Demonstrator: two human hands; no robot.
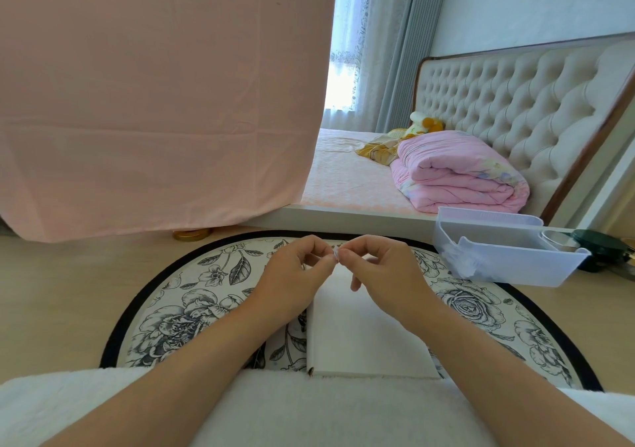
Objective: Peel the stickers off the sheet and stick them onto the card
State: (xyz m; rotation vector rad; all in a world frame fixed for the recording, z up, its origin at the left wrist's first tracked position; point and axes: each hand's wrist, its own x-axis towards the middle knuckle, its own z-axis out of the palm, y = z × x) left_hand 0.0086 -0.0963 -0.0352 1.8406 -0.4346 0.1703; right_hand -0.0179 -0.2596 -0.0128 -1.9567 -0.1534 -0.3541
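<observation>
A white card (364, 336) lies flat on the round floral tray table (192, 295), its near edge against the white cloth over my lap. Above the card's far end, my left hand (295, 275) and my right hand (381, 268) meet fingertip to fingertip. Between them they pinch a small, pale sticker piece (336, 253); it is too small to tell sheet from sticker. The far end of the card is hidden behind my hands.
A translucent plastic bin (508, 254) with small clear bits inside stands at the table's right, with a dark green object (601, 247) behind it. A pink sheet (154, 103) hangs at the left. A bed with a folded pink quilt (457, 175) lies beyond.
</observation>
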